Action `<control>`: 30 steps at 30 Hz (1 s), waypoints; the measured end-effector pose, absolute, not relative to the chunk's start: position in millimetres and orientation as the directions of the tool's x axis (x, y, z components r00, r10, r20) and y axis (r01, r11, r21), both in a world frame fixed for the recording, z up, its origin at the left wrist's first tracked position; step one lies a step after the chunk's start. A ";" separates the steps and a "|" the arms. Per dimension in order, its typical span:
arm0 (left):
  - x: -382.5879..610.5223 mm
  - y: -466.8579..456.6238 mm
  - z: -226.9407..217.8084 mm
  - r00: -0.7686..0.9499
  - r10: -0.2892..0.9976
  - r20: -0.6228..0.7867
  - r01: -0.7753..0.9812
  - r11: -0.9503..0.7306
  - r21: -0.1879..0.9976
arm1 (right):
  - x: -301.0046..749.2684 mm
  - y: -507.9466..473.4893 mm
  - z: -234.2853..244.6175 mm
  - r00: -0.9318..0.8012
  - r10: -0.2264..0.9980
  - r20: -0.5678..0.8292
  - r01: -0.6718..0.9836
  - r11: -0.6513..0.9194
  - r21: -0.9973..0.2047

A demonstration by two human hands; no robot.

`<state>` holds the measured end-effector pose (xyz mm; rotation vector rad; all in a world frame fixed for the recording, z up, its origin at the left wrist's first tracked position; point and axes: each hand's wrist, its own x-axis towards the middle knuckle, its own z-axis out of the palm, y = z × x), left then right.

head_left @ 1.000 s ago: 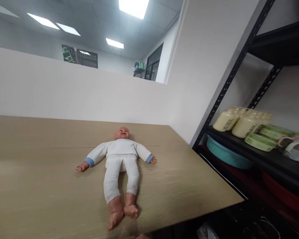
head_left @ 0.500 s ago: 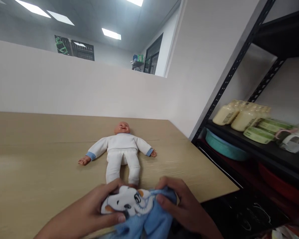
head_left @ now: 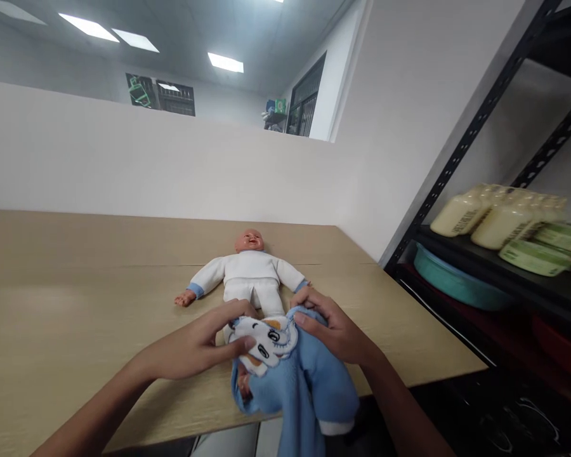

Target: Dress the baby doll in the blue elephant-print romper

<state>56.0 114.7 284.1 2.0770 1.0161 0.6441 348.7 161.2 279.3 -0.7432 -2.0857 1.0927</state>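
Whereas half a second ago the blue garment (head_left: 330,381) reached only the doll's (head_left: 250,266) ankles, it now overlies the lower legs, bringing both items into contact range. The left hand (head_left: 202,343) and right hand (head_left: 335,327) each grip its upper part, thumbs on top, fingers closed; the doll lies face-up on the table (head_left: 90,317).

The table (head_left: 99,311) is big, flat and light brown, with a thin line going across it. A doll (head_left: 250,266) lies on its back on the table, with its head near the far edge and its arms out wide. On the right is a black shelf (head_left: 542,285). Pale yellow bottles (head_left: 461,214) sit close together on it, and green packs (head_left: 533,258) lie right beside them
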 end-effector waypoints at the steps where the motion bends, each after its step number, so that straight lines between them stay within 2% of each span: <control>1: 56.1 114.6 284.6 0.550 0.828 0.113 0.443 -0.404 0.801 | 348.9 161.4 281.1 -0.632 0.719 0.288 0.168 0.490 -0.855; 4: 56.2 115.6 286.0 0.538 0.834 0.124 0.399 -0.382 0.834 | 349.2 161.4 286.9 -0.708 0.644 0.290 0.107 0.504 -0.857; 7: 57.2 118.8 289.3 0.559 0.782 0.274 0.346 -0.521 0.780 | 344.2 161.0 291.9 -0.757 0.567 0.324 0.003 0.499 -0.867; 9: 58.9 120.5 293.3 0.549 0.746 0.377 0.359 -0.618 0.699 | 336.7 161.3 293.5 -0.803 0.526 0.281 -0.020 0.447 -0.894; 11: 61.3 120.8 297.4 0.549 0.724 0.418 0.379 -0.661 0.648 | 326.6 161.6 293.6 -0.862 0.464 0.203 -0.001 0.400 -0.916; 14: 65.7 117.9 297.5 0.555 0.716 0.423 0.357 -0.664 0.657 | 311.1 159.7 292.2 -0.900 0.411 0.148 0.044 0.423 -0.905; 16: 69.1 114.5 289.0 0.507 0.736 0.450 0.310 -0.642 0.701 | 304.2 156.3 290.3 -0.876 0.451 0.172 0.053 0.445 -0.894; 19: 75.8 108.5 264.4 0.323 0.803 0.500 0.150 -0.565 0.811 | 302.1 151.4 284.4 -0.782 0.573 0.246 0.006 0.403 -0.915; 21: 81.4 104.1 246.6 0.257 0.854 0.453 0.016 -0.472 0.881 | 304.6 150.5 278.8 -0.711 0.649 0.271 -0.033 0.354 -0.934; 23: 87.0 100.1 233.6 0.338 0.881 0.332 -0.056 -0.333 0.941 | 307.4 151.5 273.6 -0.649 0.702 0.292 -0.072 0.325 -0.943; 26: 93.0 97.0 225.5 0.490 0.853 0.179 -0.056 -0.174 0.983 | 308.6 154.5 270.1 -0.595 0.731 0.333 -0.122 0.328 -0.937; 30: 96.8 96.3 225.1 0.460 0.867 0.190 0.013 -0.221 0.975 | 306.1 157.0 270.3 -0.560 0.734 0.384 -0.101 0.400 -0.911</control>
